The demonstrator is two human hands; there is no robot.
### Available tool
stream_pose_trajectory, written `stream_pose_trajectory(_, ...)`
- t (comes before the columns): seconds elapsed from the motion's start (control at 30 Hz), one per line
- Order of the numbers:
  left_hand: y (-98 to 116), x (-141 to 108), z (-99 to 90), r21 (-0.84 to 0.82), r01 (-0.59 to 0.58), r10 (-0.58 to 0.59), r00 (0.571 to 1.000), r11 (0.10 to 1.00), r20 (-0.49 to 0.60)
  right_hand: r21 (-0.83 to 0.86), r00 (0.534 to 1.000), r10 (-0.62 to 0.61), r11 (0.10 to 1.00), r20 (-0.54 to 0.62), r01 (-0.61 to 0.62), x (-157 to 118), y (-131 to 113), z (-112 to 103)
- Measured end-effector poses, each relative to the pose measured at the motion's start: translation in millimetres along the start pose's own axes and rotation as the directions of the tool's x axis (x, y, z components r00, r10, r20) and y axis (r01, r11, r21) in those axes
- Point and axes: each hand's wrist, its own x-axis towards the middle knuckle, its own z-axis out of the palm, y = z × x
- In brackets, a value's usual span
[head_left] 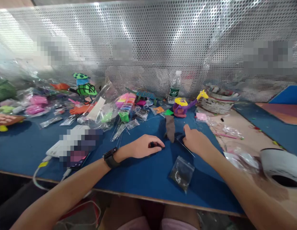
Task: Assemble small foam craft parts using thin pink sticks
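Observation:
A brown, flattened strip of modelling clay (170,128) stands or lies on the blue table between my hands; which, I cannot tell. My left hand (145,146) rests on the tabletop to its left, thumb and fingers curved with a dark gap between them. No held thing shows clearly there. My right hand (195,139) is just right of the clay, fingers curled in; what they hold, if anything, is hidden. A thin metal wire (188,150) lies slanting beside that hand. Nearer me is a clear zip bag (182,174) with dark brown contents.
A purple and yellow giraffe figure (183,107), a water bottle (174,88) and a round basket (217,100) stand at the back. Bagged coloured clay (125,105) and wires (119,131) lie left. Nearer are a white cabled device (67,140) and a tape roll (281,163) on the right.

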Motion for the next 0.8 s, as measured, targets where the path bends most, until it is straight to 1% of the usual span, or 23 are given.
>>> stream_pose_trajectory(0.07,-0.2,0.2,0.6,-0.008,0.026,-0.026,1.0,1.0,0.002,-0.018,1.0,-0.003,1.0,0.022,0.003,-1.7,0.9,0.2)
stream_pose_trajectory(0.17,-1.6,0.8,2.4,-0.009,0.032,-0.032,0.999,0.999,-0.013,-0.025,0.999,-0.002,1.0,0.033,0.003,-4.4,1.2,0.8)
stream_pose_trajectory(0.27,-2.1,0.9,2.8,0.001,0.012,-0.011,0.999,1.0,-0.037,-0.013,1.0,0.001,1.0,0.007,-0.001,-4.1,1.7,0.4)
stream_pose_trajectory(0.37,-0.8,0.3,2.0,0.01,-0.028,0.029,0.998,1.0,-0.064,0.0,0.999,-0.02,1.0,-0.034,0.02,1.8,5.5,0.8)
stream_pose_trajectory(0.43,0.7,-0.2,1.4,0.008,-0.036,0.036,0.997,0.999,-0.066,0.012,0.999,-0.031,0.999,-0.03,0.032,7.6,9.1,2.6)
stream_pose_trajectory(0.5,2.1,-0.8,0.9,0.03,-0.044,0.046,0.997,0.999,-0.061,0.051,0.999,-0.008,0.999,-0.041,0.01,13.2,11.9,5.2)
stream_pose_trajectory(0.63,3.9,-2.2,0.3,0.094,-0.103,0.105,0.994,0.99,-0.021,0.148,0.993,0.077,0.987,-0.088,-0.063,19.8,12.9,7.4)
stream_pose_trajectory(0.7,4.9,-2.9,0.6,0.095,-0.126,0.126,0.992,0.987,0.009,0.171,0.992,0.101,0.981,-0.077,-0.087,20.4,12.1,5.7)
stream_pose_trajectory(0.8,6.3,-3.5,2.2,0.104,-0.153,0.149,0.988,0.983,0.044,0.172,0.995,0.1,0.981,-0.024,-0.094,18.8,10.5,1.7)
